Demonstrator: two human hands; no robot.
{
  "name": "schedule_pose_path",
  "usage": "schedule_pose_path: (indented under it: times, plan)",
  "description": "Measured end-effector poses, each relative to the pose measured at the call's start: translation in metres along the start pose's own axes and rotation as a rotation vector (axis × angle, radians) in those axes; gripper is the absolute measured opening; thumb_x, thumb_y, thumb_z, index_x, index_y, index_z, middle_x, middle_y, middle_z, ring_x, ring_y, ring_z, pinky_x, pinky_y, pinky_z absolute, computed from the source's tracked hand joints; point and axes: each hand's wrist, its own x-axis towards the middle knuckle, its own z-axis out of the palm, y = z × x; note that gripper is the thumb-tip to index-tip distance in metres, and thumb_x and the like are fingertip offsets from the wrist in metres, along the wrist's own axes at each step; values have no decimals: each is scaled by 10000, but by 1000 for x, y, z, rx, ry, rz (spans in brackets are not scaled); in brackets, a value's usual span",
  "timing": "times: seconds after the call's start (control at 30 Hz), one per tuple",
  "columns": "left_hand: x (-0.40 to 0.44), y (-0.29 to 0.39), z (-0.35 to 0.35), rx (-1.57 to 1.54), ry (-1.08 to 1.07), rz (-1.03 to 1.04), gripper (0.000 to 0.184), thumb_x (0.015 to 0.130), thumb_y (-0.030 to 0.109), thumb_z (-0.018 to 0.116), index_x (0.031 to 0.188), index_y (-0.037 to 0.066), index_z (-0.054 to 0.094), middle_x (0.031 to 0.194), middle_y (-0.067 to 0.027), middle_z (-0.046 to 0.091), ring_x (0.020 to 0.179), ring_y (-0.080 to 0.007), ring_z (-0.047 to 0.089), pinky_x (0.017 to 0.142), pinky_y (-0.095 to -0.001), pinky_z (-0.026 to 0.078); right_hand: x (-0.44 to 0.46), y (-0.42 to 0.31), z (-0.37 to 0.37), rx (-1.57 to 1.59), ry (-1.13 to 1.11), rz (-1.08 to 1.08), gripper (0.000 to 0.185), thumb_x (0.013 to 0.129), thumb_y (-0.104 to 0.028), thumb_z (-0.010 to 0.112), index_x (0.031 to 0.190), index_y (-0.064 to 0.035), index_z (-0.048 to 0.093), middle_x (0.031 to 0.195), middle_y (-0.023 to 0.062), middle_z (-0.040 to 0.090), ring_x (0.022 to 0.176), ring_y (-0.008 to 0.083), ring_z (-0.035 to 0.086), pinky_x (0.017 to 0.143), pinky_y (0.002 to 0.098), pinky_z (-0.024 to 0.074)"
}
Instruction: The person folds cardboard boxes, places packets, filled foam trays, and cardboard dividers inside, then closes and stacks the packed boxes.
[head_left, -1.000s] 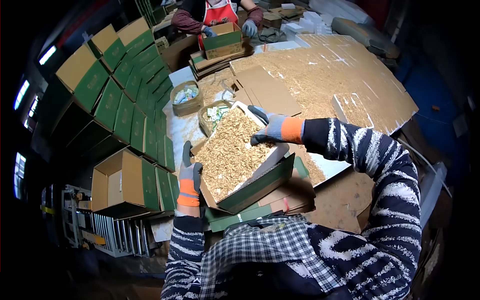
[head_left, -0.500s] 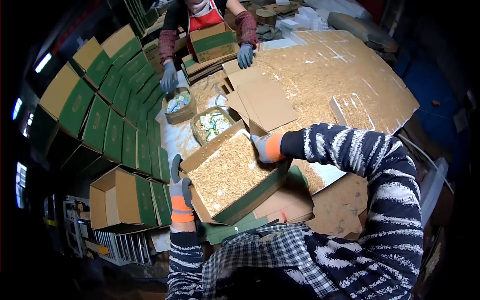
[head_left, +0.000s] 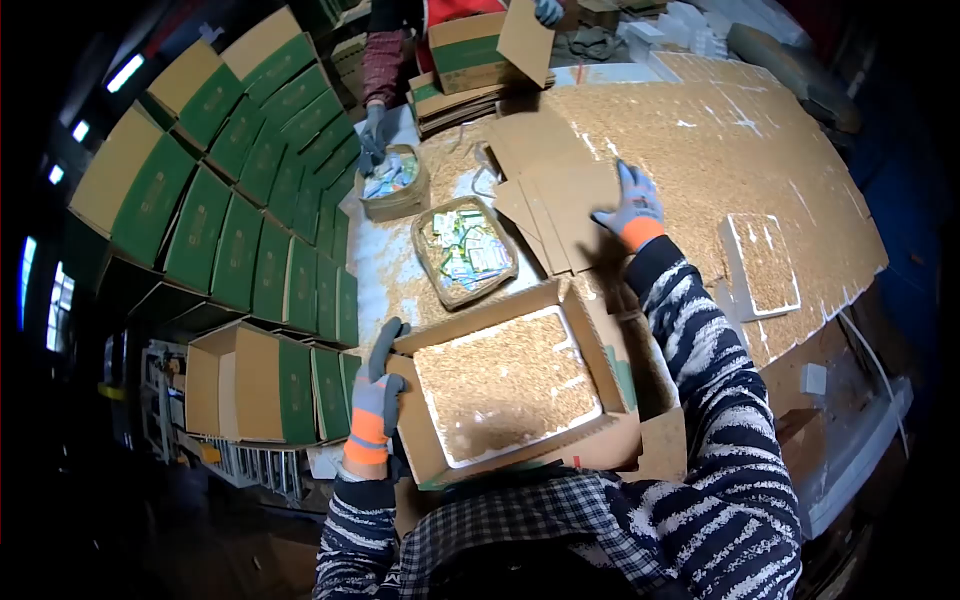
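An open cardboard box [head_left: 520, 455] with a green band sits tilted in front of me. In it lies a white foam tray [head_left: 590, 385] filled with tan, grain-like loose material [head_left: 500, 375]. My left hand [head_left: 378, 395], in a grey glove with an orange cuff, grips the box by its left wall. My right hand [head_left: 635, 208], gloved alike, is off the box with fingers spread, at the right edge of flat cardboard sheets [head_left: 575, 205]. Just beyond the box stands a basket [head_left: 430, 270] of small green and white packets [head_left: 465, 245].
Green-and-brown boxes [head_left: 230, 240] are stacked along the left. A co-worker's gloved hand [head_left: 372, 140] reaches into a second basket [head_left: 400, 205] of packets; the other holds a cardboard piece [head_left: 525, 42]. Loose grain material covers the table [head_left: 690, 130], where another filled foam tray [head_left: 770, 265] lies.
My right hand has left the box and moved forward to the cardboard sheets. The box has turned and come closer to me. The co-worker now lifts a cardboard piece and reaches into a basket.
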Motion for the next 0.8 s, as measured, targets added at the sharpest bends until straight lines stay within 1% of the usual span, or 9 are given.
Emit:
schedule_pose_path:
  times: [0.07, 0.17, 0.23, 0.37, 0.5, 0.57, 0.7, 0.77, 0.8]
  plan:
    - [2, -1, 14, 25, -40, 60, 672, 768, 63, 449, 1437, 3, 420, 1368, -164, 534, 1233, -223, 496, 1028, -295, 379, 3, 45, 44, -80, -320, 367, 1193, 556, -518, 849, 1505, -111, 252, 1502, 214, 309, 1372, 405, 318, 1105, 476, 330]
    - [27, -4, 14, 120, -116, 181, 549, 890, 75, 526, 1427, 23, 426, 1332, -111, 572, 1002, -121, 605, 903, -258, 463, -12, 75, 73, 10, -396, 451, 1152, 571, -480, 850, 1496, -104, 275, 1413, 197, 459, 1312, 346, 442, 1078, 419, 387]
    - [59, -8, 11, -558, -182, -152, 494, 951, 197, 571, 1394, 11, 458, 1295, -119, 593, 1028, -162, 610, 937, -291, 464, -17, 88, 79, 43, -330, 412, 1091, 592, -443, 848, 1477, -95, 315, 1395, 191, 481, 1292, 333, 468, 1063, 409, 404]
    - [179, -79, 26, 267, -241, 160, 466, 935, 292, 600, 1339, 68, 538, 1237, -95, 625, 1045, -208, 625, 954, -327, 472, -24, 103, 63, 456, -89, 350, 707, 714, -190, 798, 1346, -71, 504, 1273, 174, 600, 1182, 308, 574, 992, 378, 455]
    - [245, -116, 83, 990, -247, 519, 328, 842, 192, 652, 1169, 176, 673, 1318, -96, 564, 1150, -301, 564, 1009, -357, 437, -42, 84, -4, 750, 166, 162, 448, 786, -6, 698, 1219, -13, 581, 1151, 143, 659, 1067, 238, 631, 928, 331, 487]
    - [265, -142, 94, 1093, -207, 532, 282, 836, 187, 649, 1114, 181, 696, 1341, -87, 538, 1179, -299, 542, 1015, -371, 426, -66, 57, -57, 664, 296, 83, 395, 795, 6, 684, 1179, 9, 594, 1106, 140, 665, 1021, 242, 643, 899, 320, 495]
    - [272, -130, 96, 1268, -571, 254, 287, 844, 177, 642, 1124, 117, 665, 1331, -142, 537, 1140, -348, 548, 987, -396, 440, -110, 14, -144, 456, 522, -363, 306, 711, 83, 695, 992, -29, 645, 931, 131, 642, 827, 256, 629, 742, 324, 508]
    - [262, -143, 88, 1185, -241, 208, 254, 836, 316, 634, 1065, 243, 716, 1203, -83, 621, 1072, -308, 587, 942, -395, 467, -134, -7, -168, 412, 467, -541, 368, 635, 111, 710, 951, -65, 644, 884, 113, 619, 792, 262, 617, 695, 341, 505]
    - [282, -183, 85, 1121, -73, 237, 266, 835, 336, 641, 1037, 183, 724, 1177, -100, 641, 1088, -318, 587, 947, -389, 464, -144, -20, -177, 366, 415, -653, 418, 568, 97, 747, 931, -91, 657, 865, 80, 601, 776, 253, 609, 675, 348, 502]
